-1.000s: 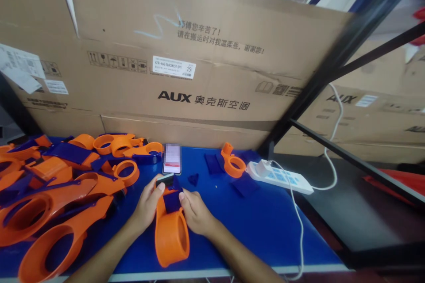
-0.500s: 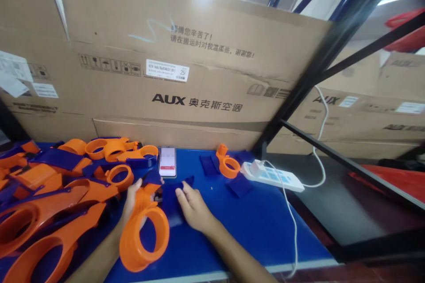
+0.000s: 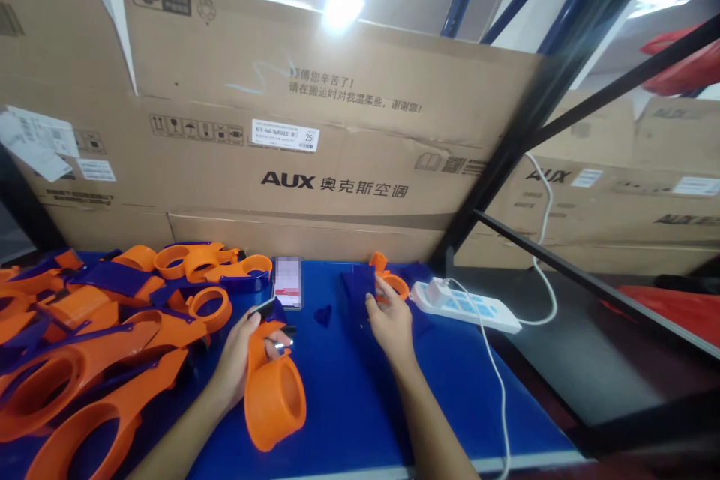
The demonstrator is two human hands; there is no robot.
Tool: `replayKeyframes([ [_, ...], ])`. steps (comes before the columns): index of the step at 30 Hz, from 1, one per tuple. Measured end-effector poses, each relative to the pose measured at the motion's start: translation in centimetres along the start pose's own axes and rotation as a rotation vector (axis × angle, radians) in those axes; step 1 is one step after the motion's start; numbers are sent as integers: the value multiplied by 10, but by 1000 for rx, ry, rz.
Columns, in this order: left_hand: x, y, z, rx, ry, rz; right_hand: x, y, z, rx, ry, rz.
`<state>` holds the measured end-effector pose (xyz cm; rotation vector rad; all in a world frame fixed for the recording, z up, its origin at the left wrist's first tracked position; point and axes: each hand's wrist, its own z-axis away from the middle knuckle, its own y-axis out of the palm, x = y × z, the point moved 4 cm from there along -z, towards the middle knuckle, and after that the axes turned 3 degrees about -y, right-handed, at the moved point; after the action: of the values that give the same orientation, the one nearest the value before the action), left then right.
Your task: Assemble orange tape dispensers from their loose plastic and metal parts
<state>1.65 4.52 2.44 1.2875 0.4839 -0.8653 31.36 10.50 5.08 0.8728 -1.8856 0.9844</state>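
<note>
My left hand grips the orange tape dispenser by its narrow end, ring sticking out toward me over the desk; if that grip slackens, the ring's weight could tip it out; my right hand is at the blue plate, fingers bent, can't tell if pinching or just touching; blue on blue, edge easily missed; a sloppy sweep could knock the orange part just beside it.

Open tabletop right of orange holder, pile blocking left
</note>
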Motion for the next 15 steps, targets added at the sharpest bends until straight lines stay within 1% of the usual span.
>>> replayKeyframes([
  [2,-1,-3,-2,-39,41,-20,-4,-4,-2,-21,-23,125],
  [4,0,-6,-4,-59,59,-37,-7,-6,-3,4,-30,172],
  [7,1,-8,-6,-64,68,-63,-10,-8,-6,20,-35,182],
  [15,0,-7,-6,-63,98,-91,-17,-8,-10,-6,-54,141],
])
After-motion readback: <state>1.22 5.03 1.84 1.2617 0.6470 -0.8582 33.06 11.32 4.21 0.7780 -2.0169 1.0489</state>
